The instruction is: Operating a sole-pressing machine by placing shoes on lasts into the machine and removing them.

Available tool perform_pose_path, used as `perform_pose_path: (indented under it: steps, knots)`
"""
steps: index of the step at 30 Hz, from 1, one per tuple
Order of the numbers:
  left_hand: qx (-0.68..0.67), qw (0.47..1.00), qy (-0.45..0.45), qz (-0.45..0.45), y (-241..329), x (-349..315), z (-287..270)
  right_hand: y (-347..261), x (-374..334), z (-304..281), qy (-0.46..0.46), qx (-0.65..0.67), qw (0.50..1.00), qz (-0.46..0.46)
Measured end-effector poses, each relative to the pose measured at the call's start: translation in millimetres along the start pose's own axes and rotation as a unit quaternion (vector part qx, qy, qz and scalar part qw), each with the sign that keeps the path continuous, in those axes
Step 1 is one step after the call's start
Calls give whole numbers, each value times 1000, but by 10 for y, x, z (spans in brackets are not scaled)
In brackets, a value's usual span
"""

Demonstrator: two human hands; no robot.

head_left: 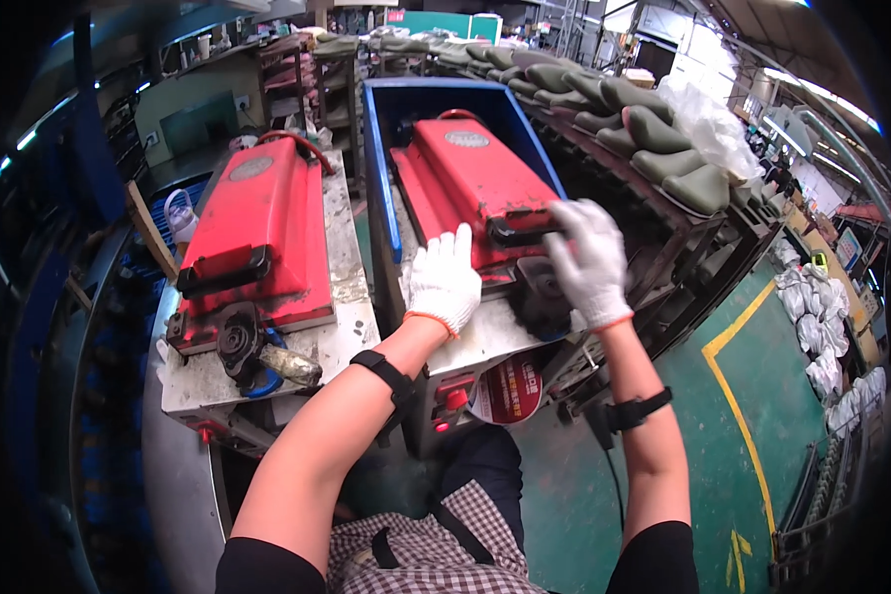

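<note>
In front of me is a red metal press cover (480, 168) with a black handle (520, 233) across its near end. My left hand (443, 282), in a white knit glove, lies with fingers stretched at the cover's near left corner. To the right of the handle, my right hand (592, 262), gloved the same way, is raised with fingers apart and holds nothing I can see. A dark clamp (544, 287) sits below it, partly hidden by the hand and blurred. Further left, a second red cover (257, 223) with its own black handle (224, 272) is down over its bench.
A blue bin-like surround (396, 213) frames the right press. Red buttons (455, 398) are on the machine's front. Olive-green padded seats (653, 129) are piled on a rack to the right. White-wrapped bundles (817, 317) stand beyond a yellow floor line (738, 396).
</note>
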State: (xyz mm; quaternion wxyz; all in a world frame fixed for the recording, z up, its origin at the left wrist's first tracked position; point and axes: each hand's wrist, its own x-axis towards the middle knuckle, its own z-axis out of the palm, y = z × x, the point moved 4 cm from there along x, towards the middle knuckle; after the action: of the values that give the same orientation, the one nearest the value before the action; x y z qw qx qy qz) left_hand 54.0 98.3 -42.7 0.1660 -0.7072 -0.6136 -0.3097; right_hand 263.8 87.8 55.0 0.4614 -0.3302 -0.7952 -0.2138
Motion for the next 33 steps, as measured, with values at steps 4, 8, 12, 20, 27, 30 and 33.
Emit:
perform_pose_path:
  steps: [4, 8, 12, 20, 27, 30, 33]
  knots:
    - [17, 992, -122, 43, 27, -155, -488, -140, -7, 318, -107, 18, 994, 20]
    - [22, 993, -88, 74, -422, -319, -1624, -124, -38, 408, -114, 54, 991, 46]
    - [107, 991, 21, -71, -1429, -606, -2314, -200, 38, 344, -72, 56, 996, 0]
    - [82, 958, -241, -131, -2025, -516, -2211, -89, -15, 385, -109, 34, 993, 31]
    - [-17, 874, -413, -255, -2101, -355, -2106, 4, -93, 541, -143, 75, 985, 59]
    - [-45, 873, -420, -244, -2056, -318, -2185, 157, -127, 460, -119, 53, 990, 46]
    - [-54, 876, -417, -236, -2100, -302, -2097, 281, -230, 582, -106, 41, 993, 35]
